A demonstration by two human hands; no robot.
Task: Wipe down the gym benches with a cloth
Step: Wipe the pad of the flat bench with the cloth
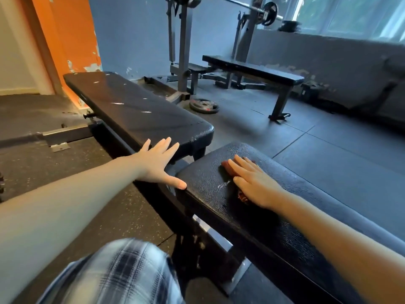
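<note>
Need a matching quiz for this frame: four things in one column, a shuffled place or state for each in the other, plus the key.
Things
1. cloth
2. left hand
3. weight plate
4. barbell

Places or states
A. up on the rack
B. lying flat on the floor
C. under the right hand, on the near bench
D. fingers spread, thumb at the near bench's edge

Pairs: 1-C, 2-D, 3-B, 4-A

Round black weight plate flat on dark rubber floor tiles, near grey steel rack uprights. Silver loaded barbell racked up top. Peeling orange wall at left.
</note>
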